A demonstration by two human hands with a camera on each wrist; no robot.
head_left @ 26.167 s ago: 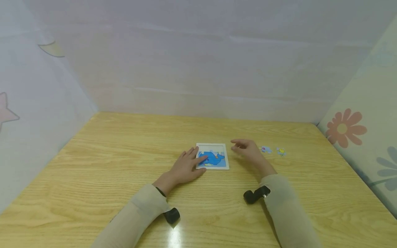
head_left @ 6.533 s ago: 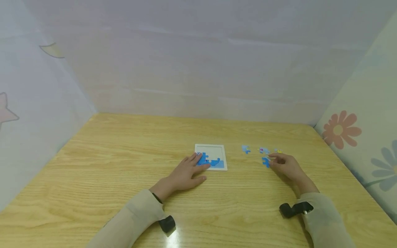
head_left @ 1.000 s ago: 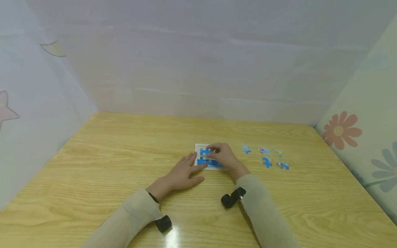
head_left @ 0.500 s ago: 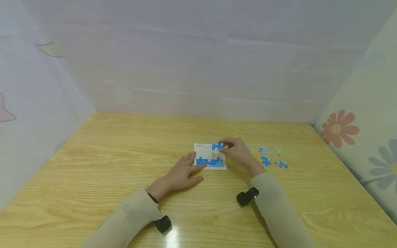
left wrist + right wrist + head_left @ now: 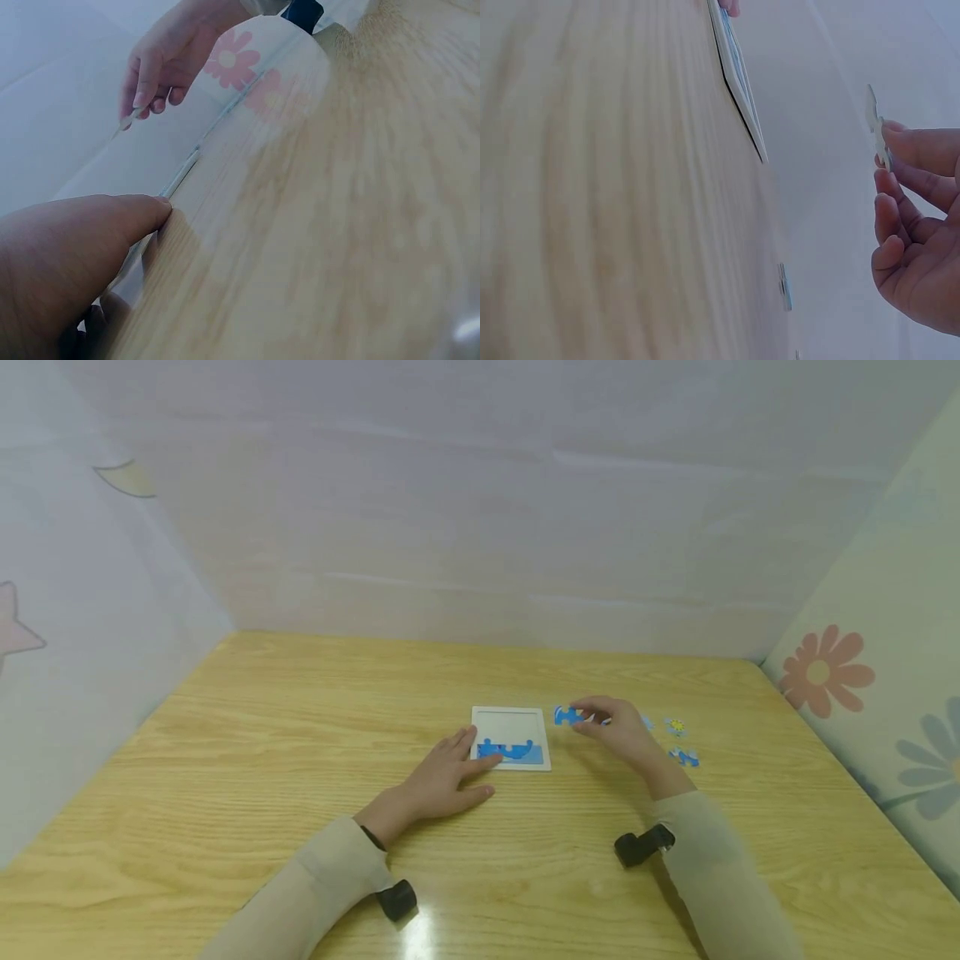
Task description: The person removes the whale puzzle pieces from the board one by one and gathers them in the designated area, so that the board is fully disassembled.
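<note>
Right hand (image 5: 615,729) pinches a blue puzzle piece (image 5: 567,716) above the table (image 5: 225,760), just right of the white puzzle tray (image 5: 512,717). Left hand (image 5: 442,772) lies flat, fingers straight, fingertips on the tray's left edge. Loose pieces (image 5: 682,756) lie right of the right hand; bare wood all round.

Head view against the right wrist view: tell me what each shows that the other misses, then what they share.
Only the head view shows the blue picture on the puzzle piece, the left hand resting at the puzzle frame's corner, and loose pieces on the table. Only the right wrist view shows the piece edge-on, thin, in the fingertips. Both show the right hand with its pinching grip on the piece, away from the frame.
</note>
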